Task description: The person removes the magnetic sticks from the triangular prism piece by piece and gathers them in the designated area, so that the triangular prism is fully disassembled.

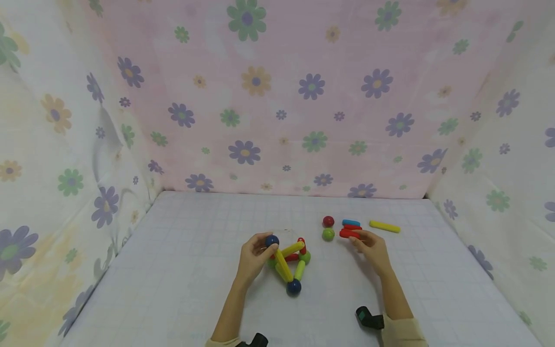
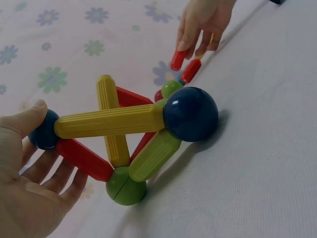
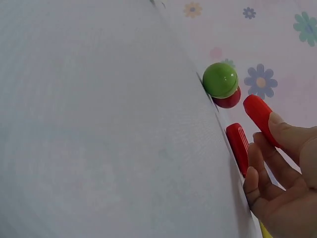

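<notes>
My left hand (image 1: 252,260) pinches a dark blue ball (image 2: 44,130) at the top corner of a frame of rods and balls. A yellow rod (image 2: 111,121) slants from that ball to another dark blue ball (image 1: 294,287) low at the front. Also in the frame are red rods, a light green rod (image 2: 155,155) and a green ball (image 2: 126,186). Between thumb and fingers, my right hand (image 1: 374,250) pinches a short red rod (image 3: 261,119), raised over another red rod (image 3: 238,148) lying on the table.
Left of my right hand, a loose green ball (image 1: 328,234) sits in front of a red ball (image 1: 328,221). A blue rod (image 1: 351,222) and a longer yellow rod (image 1: 385,226) lie on the white table (image 1: 195,289). Flowered cloth (image 1: 286,130) hangs behind and at both sides.
</notes>
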A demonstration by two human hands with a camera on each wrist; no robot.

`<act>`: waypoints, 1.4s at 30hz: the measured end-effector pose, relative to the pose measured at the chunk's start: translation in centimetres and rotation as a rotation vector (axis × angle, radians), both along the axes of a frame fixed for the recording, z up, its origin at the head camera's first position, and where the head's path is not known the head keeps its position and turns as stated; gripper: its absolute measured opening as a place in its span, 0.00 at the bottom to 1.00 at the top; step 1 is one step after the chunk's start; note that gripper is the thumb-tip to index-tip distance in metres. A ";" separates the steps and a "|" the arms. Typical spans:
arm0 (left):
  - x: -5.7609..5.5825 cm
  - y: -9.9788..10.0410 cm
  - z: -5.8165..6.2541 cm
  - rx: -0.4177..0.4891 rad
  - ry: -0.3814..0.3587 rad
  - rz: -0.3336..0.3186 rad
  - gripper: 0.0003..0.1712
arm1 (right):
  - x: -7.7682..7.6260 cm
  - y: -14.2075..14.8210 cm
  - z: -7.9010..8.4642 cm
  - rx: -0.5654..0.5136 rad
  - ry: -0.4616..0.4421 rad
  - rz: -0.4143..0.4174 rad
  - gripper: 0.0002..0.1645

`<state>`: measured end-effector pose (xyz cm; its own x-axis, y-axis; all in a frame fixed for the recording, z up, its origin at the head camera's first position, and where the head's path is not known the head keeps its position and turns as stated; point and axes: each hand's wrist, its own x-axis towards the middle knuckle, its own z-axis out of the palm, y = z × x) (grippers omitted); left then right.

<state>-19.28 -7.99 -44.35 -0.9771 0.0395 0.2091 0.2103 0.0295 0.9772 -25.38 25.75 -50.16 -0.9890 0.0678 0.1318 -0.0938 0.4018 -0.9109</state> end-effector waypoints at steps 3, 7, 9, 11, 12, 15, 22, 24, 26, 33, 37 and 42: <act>0.0 0.0 0.1 0.002 0.000 0.002 0.18 | -0.1 0.4 0.1 0.037 -0.056 -0.026 0.27; 0.0 0.0 0.1 -0.001 0.001 0.003 0.18 | -0.1 0.8 0.2 0.078 -0.122 -0.051 0.29; 0.0 0.0 0.1 -0.001 0.002 0.000 0.18 | -0.2 0.9 0.1 0.093 -0.135 -0.063 0.29; 0.0 0.0 0.0 0.001 0.004 -0.005 0.19 | -0.3 1.1 0.0 0.108 -0.135 -0.067 0.28; 0.0 0.0 0.0 0.002 0.007 -0.006 0.19 | -0.3 1.1 0.0 0.108 -0.135 -0.067 0.28; 0.0 0.0 -0.1 0.000 0.013 -0.007 0.19 | -0.5 1.2 0.0 0.095 -0.138 -0.063 0.26; -0.1 0.0 -0.2 -0.006 0.016 -0.003 0.19 | -0.8 1.2 -0.3 0.085 -0.160 -0.079 0.27; 0.0 0.0 -0.2 -0.005 0.016 -0.005 0.19 | -0.8 1.1 -0.4 0.076 -0.173 -0.094 0.28; 0.0 0.0 -0.2 -0.007 0.015 -0.004 0.19 | -0.8 1.0 -0.5 0.066 -0.185 -0.112 0.28; 0.0 0.0 -0.1 -0.009 0.000 0.002 0.19 | -0.7 0.7 -0.4 0.037 -0.192 -0.161 0.27; 0.0 0.0 0.0 -0.008 -0.001 0.003 0.19 | -0.6 0.5 -0.4 0.020 -0.163 -0.191 0.24; 0.0 0.0 0.0 -0.005 0.005 -0.002 0.19 | -0.2 0.2 -0.4 0.013 -0.110 -0.231 0.24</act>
